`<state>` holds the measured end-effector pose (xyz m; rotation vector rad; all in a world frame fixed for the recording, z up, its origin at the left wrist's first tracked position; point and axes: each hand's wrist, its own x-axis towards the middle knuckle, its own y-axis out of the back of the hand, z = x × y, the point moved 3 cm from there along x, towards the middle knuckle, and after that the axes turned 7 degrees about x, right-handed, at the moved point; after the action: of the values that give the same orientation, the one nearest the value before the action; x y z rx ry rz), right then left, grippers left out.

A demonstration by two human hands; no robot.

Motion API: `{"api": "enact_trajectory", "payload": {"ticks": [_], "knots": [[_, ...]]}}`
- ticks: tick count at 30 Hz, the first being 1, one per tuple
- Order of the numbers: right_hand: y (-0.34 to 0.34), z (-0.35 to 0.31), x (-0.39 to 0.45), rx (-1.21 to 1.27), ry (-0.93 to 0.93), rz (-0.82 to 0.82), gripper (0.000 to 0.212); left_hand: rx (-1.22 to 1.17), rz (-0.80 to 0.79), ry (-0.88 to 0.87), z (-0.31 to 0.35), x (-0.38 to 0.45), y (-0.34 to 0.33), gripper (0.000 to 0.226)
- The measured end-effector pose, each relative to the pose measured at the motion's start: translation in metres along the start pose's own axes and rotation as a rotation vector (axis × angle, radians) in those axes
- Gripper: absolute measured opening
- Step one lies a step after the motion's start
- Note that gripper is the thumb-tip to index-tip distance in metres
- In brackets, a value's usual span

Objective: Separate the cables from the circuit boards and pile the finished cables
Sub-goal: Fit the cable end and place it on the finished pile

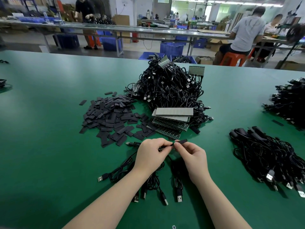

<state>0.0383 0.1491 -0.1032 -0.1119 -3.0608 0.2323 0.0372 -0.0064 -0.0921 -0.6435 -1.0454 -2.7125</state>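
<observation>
Your left hand is curled, its fingertips pinching the end of a thin black cable just above the green work mat. Your right hand pinches a short flat black sleeve between thumb and forefinger, touching that cable end; whether the sleeve is on the cable cannot be told. Several loose black USB cables lie on the mat under your wrists, plugs toward you. Just beyond your hands sits a stack of green circuit boards, against a large tangled heap of black cables with boards attached. To its left is a spread pile of flat black sleeves. A bundle of black cables lies well apart on your right.
</observation>
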Motion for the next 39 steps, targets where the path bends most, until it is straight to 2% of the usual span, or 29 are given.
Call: {"api": "enact_trajectory", "payload": {"ticks": [12,15,18,20,28,39], "knots": [[-0.004,0.000,0.001,-0.037,0.018,-0.054,0.010,-0.051,0.037,0.030,-0.003,-0.001,0.003,0.016],[-0.007,-0.001,-0.003,-0.074,0.070,-0.022,0.018,-0.055,0.024,0.093,-0.005,-0.001,0.001,0.016],[-0.006,-0.002,-0.010,-0.157,0.164,0.075,0.042,-0.046,0.043,0.115,-0.005,-0.001,0.001,0.016],[-0.006,-0.002,-0.012,-0.164,0.215,0.100,0.049,-0.029,0.042,0.118,-0.004,-0.001,0.001,0.016],[-0.004,0.001,-0.004,-0.205,0.152,0.050,0.041,0.039,-0.026,0.065,-0.002,-0.001,0.001,0.019],[0.000,0.007,-0.001,-0.172,0.090,0.043,0.034,0.002,-0.017,0.107,-0.003,-0.001,0.003,0.019]]}}
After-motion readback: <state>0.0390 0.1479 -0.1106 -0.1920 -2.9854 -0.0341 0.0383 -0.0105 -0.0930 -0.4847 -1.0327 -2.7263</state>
